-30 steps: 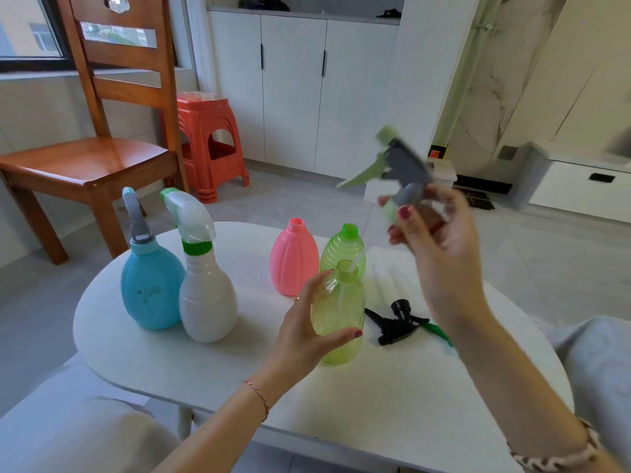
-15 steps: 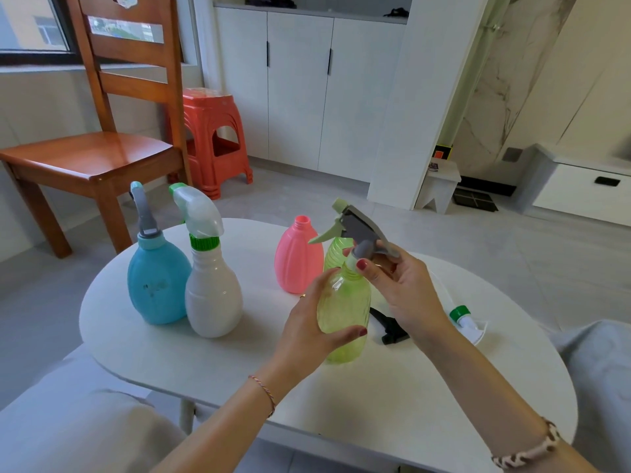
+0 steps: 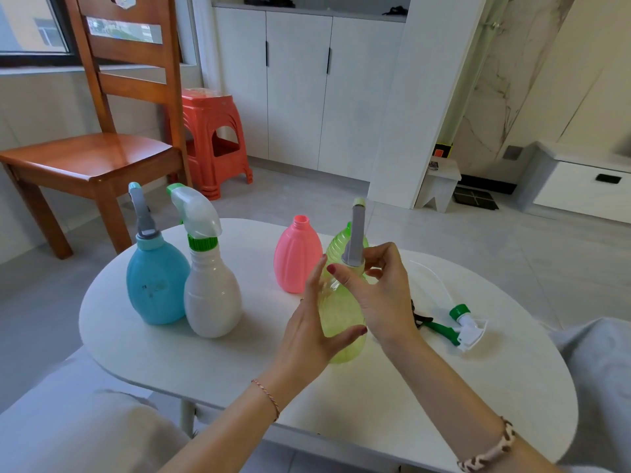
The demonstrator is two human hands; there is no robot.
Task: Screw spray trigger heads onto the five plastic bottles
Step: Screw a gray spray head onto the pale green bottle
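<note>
Count on the white oval table: 5 bottles, all upright. Blue bottle and white bottle are standing side by side, touching, toward the table's left edge, each w/ a trigger head already on: grey head on the blue, white head w/ green collar on the white. Pink bottle is sitting near the far edge, neck open, no head. 2 green bottles: rear green bottle is standing just behind the front one, mostly hidden, so can't tell its top. Front green bottle is standing mid-table, between the hands.

Heads, 5 total: 2 fitted, 1 grey trigger head sitting on the front green bottle's neck, 2 loose near the right edge: black-and-green head lying flat, white loose head w/ green collar and its thin tube arcing toward the far edge.

Left hand is cupping the front green bottle's side, palm in, thumb across the lower body, fingers reaching up its far-left side; it's gripping the bottle. Right hand is coming in from the right, thumb and fingertips pinching round the grey trigger head's collar at the neck, wrist bent, other fingers curled. Both forearms are angling up from the near edge, a bracelet on each wrist.
</note>
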